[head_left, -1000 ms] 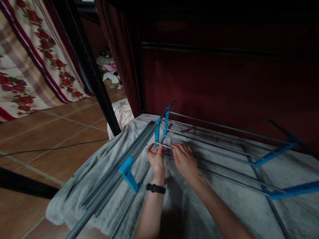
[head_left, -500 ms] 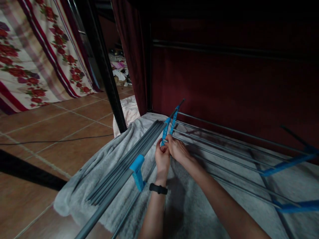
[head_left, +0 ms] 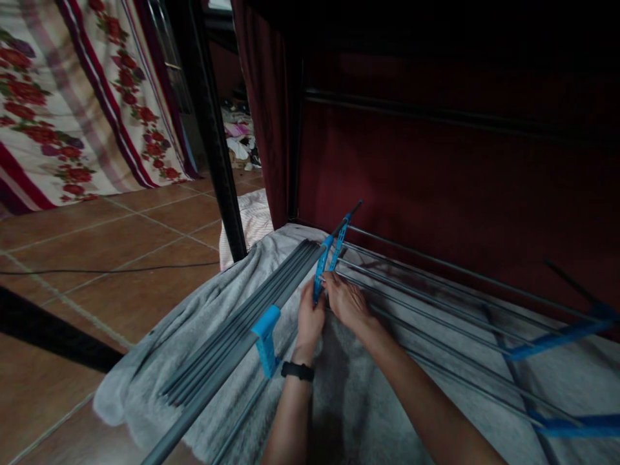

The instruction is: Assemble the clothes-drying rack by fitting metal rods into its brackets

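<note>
A folding drying rack of grey metal rods (head_left: 436, 284) and blue plastic brackets lies on a grey towel (head_left: 159, 342). My left hand (head_left: 310, 318), with a black wristband, pinches the lower end of a blue bracket (head_left: 323, 266) where the rods meet it. My right hand (head_left: 345, 298) is closed beside it, its fingers wrapped on the end of a rod at the same bracket. A bundle of grey rods (head_left: 242, 326) with another blue bracket (head_left: 266, 336) lies to the left of my hands.
A dark red fabric panel (head_left: 436, 168) stands behind the rack. A black post (head_left: 213, 129) rises at the left, with a floral curtain (head_left: 72, 103) beyond it. Brown tiled floor (head_left: 97, 258) with a black cable runs to the left. More blue brackets (head_left: 557, 336) are at the right.
My hands have drawn together at the blue bracket; the right hand slid left along the rod to its end. The view has shifted slightly.
</note>
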### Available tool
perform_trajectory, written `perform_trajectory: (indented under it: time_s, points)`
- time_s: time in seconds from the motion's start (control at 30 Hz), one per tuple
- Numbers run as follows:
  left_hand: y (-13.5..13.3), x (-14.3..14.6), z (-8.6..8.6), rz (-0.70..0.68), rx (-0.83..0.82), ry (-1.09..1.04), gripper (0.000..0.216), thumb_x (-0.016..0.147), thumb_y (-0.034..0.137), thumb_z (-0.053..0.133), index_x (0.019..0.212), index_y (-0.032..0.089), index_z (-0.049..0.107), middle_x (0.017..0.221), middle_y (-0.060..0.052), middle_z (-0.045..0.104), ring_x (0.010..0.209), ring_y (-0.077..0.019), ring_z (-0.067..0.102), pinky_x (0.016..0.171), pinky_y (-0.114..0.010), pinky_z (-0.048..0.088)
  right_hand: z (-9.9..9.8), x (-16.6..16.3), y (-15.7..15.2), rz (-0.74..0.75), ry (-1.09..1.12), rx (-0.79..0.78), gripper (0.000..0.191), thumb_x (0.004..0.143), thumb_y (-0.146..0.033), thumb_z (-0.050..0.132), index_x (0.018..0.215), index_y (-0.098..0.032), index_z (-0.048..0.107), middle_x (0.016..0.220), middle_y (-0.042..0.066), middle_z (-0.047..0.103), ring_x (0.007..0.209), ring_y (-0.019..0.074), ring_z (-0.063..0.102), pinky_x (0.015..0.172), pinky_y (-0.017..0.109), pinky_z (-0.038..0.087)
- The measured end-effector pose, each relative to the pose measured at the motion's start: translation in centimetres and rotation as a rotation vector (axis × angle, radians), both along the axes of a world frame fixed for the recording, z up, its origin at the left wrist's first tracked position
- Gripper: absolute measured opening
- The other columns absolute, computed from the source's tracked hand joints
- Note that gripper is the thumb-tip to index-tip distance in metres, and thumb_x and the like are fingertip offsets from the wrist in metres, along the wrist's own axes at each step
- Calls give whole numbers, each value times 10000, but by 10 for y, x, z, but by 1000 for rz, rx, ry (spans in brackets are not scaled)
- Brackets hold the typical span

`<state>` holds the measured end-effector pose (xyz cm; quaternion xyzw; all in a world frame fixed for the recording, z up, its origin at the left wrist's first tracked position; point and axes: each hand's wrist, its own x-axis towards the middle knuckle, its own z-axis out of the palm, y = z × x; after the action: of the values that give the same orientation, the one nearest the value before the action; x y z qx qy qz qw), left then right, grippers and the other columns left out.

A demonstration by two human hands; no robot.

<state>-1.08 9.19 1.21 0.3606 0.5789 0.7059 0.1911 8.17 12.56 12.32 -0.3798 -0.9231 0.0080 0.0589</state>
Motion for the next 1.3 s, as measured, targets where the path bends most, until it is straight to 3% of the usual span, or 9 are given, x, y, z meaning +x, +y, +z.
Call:
perform_trajectory:
  time_s: [0.1,0.27,0.5,0.83,1.3]
  points:
    - [3,-1,-14,-50,-40,-33,424,877,224,581,1299,203,620,1383,-135,640,1324,-268,570,1194,-482,369,1,1,1,6,3,6,413,1068,-257,216,1342,-219,522,1280,102,681,1079,206,684,854,313,509]
    - [3,-2,-25,-4,-82,2,396,888,231,573,1279,187,623,1364,-149,655,1300,-270,584,1176,-487,383,3,0,-2,6,-5,8,425,1073,-277,188,1348,-226,509,1288,107,682,1039,200,697,823,308,502]
    - [3,-2,-20,29,-74,32,309,909,252,553,1194,203,664,1280,-136,688,1245,-266,610,1140,-470,409,8,-8,-7,-85,-4,24,443,1079,-410,213,1290,-225,556,1160,115,736,988,224,719,772,316,500]
    - [2,0,-19,26,-50,22,304,913,255,556,1191,193,663,1182,-123,709,1171,-259,630,1096,-455,438,10,-9,-3,-76,50,-30,399,1080,-363,254,1189,-231,615,1208,93,727,1085,209,688,830,301,480]
    - [5,-1,-22,57,-70,30,290,910,230,528,1166,196,660,1213,-124,699,1192,-258,622,1115,-458,427,4,-10,-2,-77,3,-23,397,1079,-364,252,1214,-224,598,1202,100,731,1069,220,698,812,304,486]
